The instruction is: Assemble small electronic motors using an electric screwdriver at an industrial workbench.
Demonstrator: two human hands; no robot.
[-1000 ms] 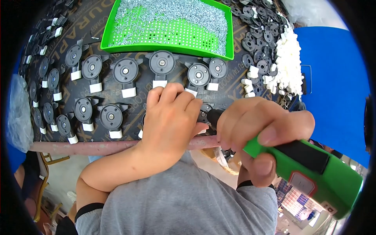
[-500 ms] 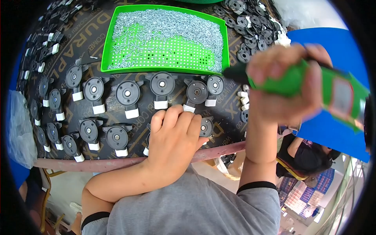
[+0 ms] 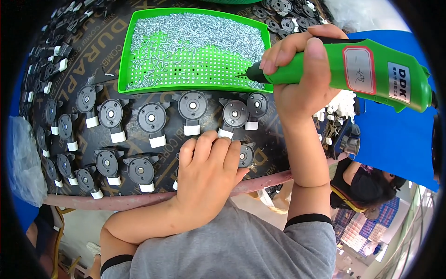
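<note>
My right hand [image 3: 302,69] is wrapped round a green electric screwdriver [image 3: 337,60] with a black nose. Its thin bit points left, over the lower right corner of a green perforated tray [image 3: 195,86]. Many small silver screws [image 3: 200,32] lie in the tray, heaped toward its far side. My left hand [image 3: 204,174] rests near the table's front edge, its fingers bent down over a black round plastic part [image 3: 246,155]. The thumb lies along that part's lower edge; the fingertips are hidden. Just beyond the knuckles is another black round part [image 3: 235,114] with a white tab.
Several similar parts [image 3: 140,170] stand in two rows across the dark table [image 3: 181,128]. More black pieces [image 3: 55,60] are piled at the left and far right. White pieces [image 3: 341,104] lie beyond my right wrist. A clear plastic bag [image 3: 28,158] hangs at the left edge.
My right hand has carried the screwdriver leftward and away from me, so its bit is now over the tray's corner. My left hand has stayed in place on the table.
</note>
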